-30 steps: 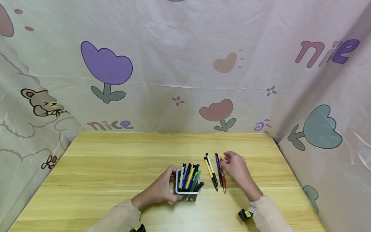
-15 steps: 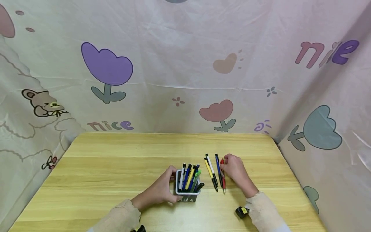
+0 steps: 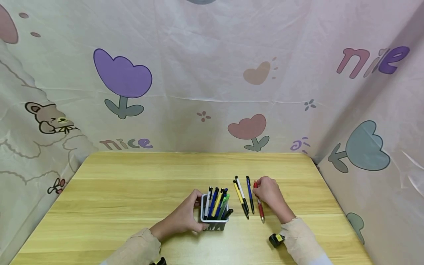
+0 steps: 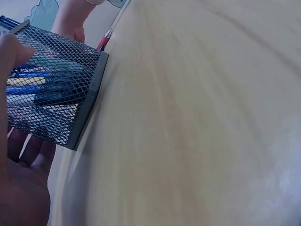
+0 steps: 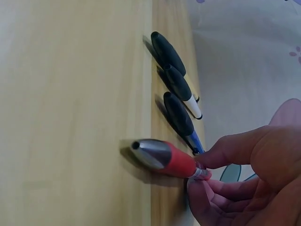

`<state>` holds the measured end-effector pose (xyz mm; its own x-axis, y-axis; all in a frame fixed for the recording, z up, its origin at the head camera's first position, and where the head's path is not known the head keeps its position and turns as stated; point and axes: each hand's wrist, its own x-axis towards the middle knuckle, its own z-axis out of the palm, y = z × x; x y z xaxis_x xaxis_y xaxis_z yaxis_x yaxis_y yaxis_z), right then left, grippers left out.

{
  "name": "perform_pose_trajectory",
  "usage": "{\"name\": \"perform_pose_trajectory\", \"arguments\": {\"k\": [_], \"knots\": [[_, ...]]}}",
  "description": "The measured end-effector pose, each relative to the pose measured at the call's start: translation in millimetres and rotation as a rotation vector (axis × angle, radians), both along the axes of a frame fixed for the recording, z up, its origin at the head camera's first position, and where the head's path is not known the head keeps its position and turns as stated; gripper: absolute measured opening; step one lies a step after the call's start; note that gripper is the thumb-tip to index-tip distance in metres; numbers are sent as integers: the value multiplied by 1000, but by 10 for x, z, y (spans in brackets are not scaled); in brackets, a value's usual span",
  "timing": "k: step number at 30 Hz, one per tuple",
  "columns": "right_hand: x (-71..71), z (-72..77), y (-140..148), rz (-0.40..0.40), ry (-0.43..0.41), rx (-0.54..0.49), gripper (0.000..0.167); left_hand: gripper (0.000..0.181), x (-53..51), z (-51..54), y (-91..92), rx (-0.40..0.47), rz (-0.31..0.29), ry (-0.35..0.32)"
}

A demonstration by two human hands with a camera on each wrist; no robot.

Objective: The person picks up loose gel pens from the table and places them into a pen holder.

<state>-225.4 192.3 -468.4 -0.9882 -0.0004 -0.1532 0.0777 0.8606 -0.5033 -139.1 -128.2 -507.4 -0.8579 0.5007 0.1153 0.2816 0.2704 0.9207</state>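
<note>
My left hand (image 3: 185, 215) grips a dark mesh pen holder (image 3: 213, 225) from its left side, thumb in front and fingers behind. Several pens stand in the holder, among them white, blue, yellow and green ones. A red pen (image 3: 260, 211) with a silver tip is pinched near its far end between the thumb and fingers of my right hand (image 3: 269, 191). In the right wrist view the red pen (image 5: 176, 160) points its tip away from the fingers. Just left of it lie a blue pen (image 3: 250, 195), a white pen (image 3: 240, 186) and a yellow pen (image 3: 238, 191), all with black grips.
The wooden table (image 3: 132, 184) extends around the holder and pens. A patterned cloth (image 3: 185, 73) hangs behind and at both sides. A black device with a yellow label (image 3: 276, 240) sits at the right wrist.
My right hand has closed its fingers on the red pen. The pen's tip has swung right, away from the blue pen. My left hand and the holder have stayed in place.
</note>
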Motion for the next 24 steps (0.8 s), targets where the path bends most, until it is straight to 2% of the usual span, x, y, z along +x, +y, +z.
{"name": "perform_pose_trajectory", "arguments": {"k": [7, 14, 24], "knots": [[13, -14, 60, -10, 0, -67, 23, 75, 0, 3, -4, -3, 1, 9], [43, 12, 63, -2, 91, -93, 16, 75, 1, 21, 5, -6, 13, 1], [102, 156, -9, -2, 189, -153, 24, 73, 10, 36, 9, -9, 13, 11]]}}
